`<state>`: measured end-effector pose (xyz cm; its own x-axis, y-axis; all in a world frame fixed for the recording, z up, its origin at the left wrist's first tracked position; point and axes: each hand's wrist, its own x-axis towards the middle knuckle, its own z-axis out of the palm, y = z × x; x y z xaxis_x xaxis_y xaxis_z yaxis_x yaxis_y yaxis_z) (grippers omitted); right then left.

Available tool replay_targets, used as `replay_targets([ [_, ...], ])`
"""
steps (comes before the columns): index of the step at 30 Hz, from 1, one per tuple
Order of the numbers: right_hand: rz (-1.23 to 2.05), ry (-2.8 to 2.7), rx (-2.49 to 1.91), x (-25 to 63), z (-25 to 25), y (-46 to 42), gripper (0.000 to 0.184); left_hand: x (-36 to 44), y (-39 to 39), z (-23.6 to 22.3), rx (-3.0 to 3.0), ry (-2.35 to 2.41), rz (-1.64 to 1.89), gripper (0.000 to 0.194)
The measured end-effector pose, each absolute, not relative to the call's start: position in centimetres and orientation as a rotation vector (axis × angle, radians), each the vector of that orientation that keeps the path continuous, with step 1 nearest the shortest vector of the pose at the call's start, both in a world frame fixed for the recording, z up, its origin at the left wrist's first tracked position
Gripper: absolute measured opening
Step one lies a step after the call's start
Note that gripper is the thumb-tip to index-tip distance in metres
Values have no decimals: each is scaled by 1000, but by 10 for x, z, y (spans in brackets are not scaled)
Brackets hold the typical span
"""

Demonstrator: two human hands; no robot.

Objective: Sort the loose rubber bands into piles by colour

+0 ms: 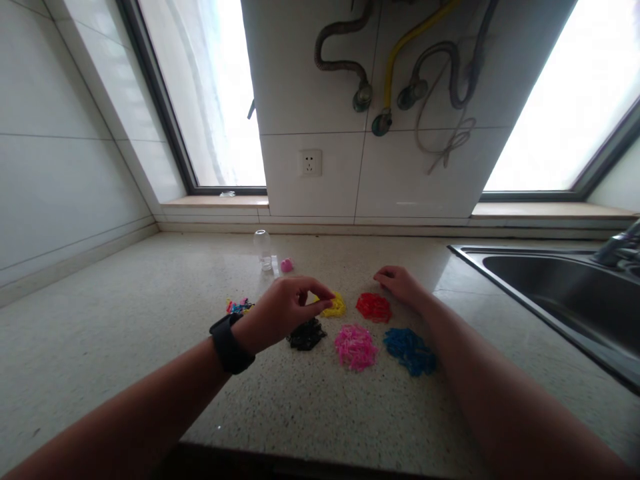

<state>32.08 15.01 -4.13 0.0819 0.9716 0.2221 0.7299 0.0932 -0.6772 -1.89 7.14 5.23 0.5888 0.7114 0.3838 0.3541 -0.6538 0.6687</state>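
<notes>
Where the counter [280, 413] begins: its front edge passes under my left arm [145, 400] and right arm [500, 387]; a black watch [231, 343] circles the left wrist.
Blue heap [410, 351]: small bits, just beside my right arm, near that front edge.
Pink heap [356, 347]: beside the blue, on the side away from the sink [585, 293].
Black heap [306, 337]: farther toward the counter's left end.
Left hand [283, 300]: my thumb and forefinger tips come close together at the yellow heap [337, 307]; I cannot tell whether they pinch a bit.
Mixed heap [239, 306]: many colours, leftmost, partly hidden by my left hand.
Red heap [373, 307]: beyond the pink, sinkward of the yellow.
Right hand [397, 280]: fingers bent, near the red heap's far side; whether they grip anything, I cannot tell.
Pink cap [287, 265]: beyond my left hand, toward the counter's back edge.
Clear bottle [261, 250]: just left of the cap.
Wall [335, 193]: socket [311, 163] above the back edge, yellow hose [393, 60] higher.
</notes>
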Motion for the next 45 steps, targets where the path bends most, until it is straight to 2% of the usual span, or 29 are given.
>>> replay_targets([
  [6,403,-1715,-1732,321,-43,152,28,-21,94,26,2897,950,617,13],
  [13,365,-1744,-1782,319,-43,153,25,-6,104,7,2946,1051,568,14],
  [23,396,-1732,-1738,320,-45,154,27,-4,88,14,2982,1014,596,24],
  [29,411,-1754,-1719,322,-45,153,29,9,34,22,2929,710,642,17],
  [34,406,-1761,-1730,322,-43,151,30,18,-2,0,2989,255,676,16],
  [39,425,-1768,-1723,318,-39,147,31,17,-7,-21,3000,-108,611,17],
  [45,420,-1716,-1516,291,-9,132,30,10,-4,-16,2983,-203,466,22],
])
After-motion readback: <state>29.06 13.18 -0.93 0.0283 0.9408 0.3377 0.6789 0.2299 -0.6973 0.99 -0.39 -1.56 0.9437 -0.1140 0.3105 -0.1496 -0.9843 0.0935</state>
